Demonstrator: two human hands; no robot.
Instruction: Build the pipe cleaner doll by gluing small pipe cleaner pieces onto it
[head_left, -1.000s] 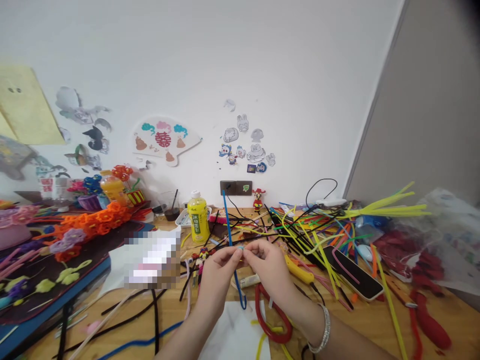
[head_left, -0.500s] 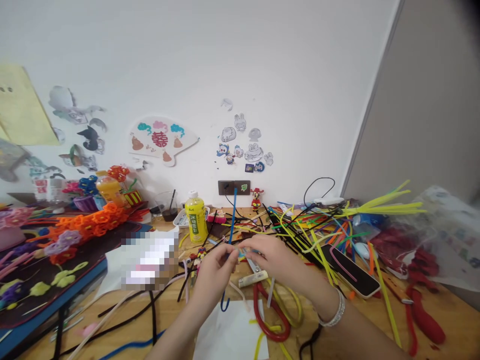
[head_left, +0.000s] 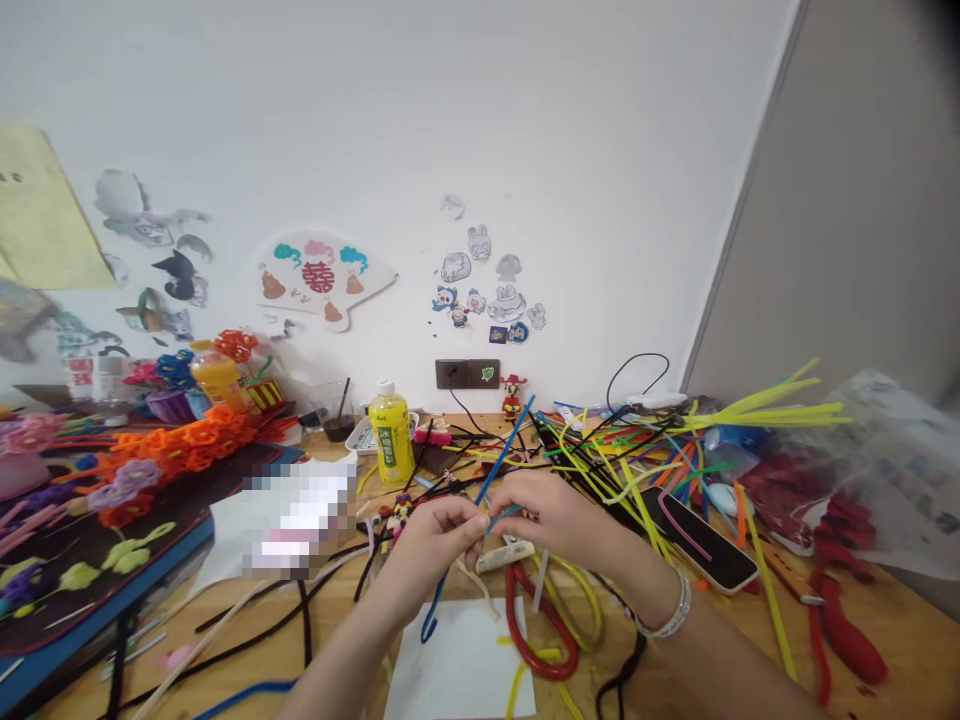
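Note:
My left hand [head_left: 442, 540] is closed in a pinch on a blue pipe cleaner [head_left: 507, 446]. The stem slants up to the right past the fingers, and its lower end [head_left: 429, 628] curls into a small hook over a white sheet of paper [head_left: 457, 665]. Close beside it, my right hand [head_left: 544, 515] has its fingers bent together around a light blue piece [head_left: 511, 513], seemingly pipe cleaner; the fingers partly hide it. Beneath the hands lie a pale, labelled tube [head_left: 504, 555] and scissors with a large red loop handle [head_left: 564, 668].
A yellow drink bottle [head_left: 391, 440] stands behind my left hand. Loose coloured pipe cleaners [head_left: 637, 450] pile up at the right, near a dark phone-like slab [head_left: 716, 550]. Orange fuzzy flowers [head_left: 202, 445] lie at the left. A small red figure [head_left: 511, 397] stands by the wall.
The blue pipe cleaner has tilted from nearly upright to leaning right, its hooked lower end moving left and down. Both hands have dropped slightly, staying close together.

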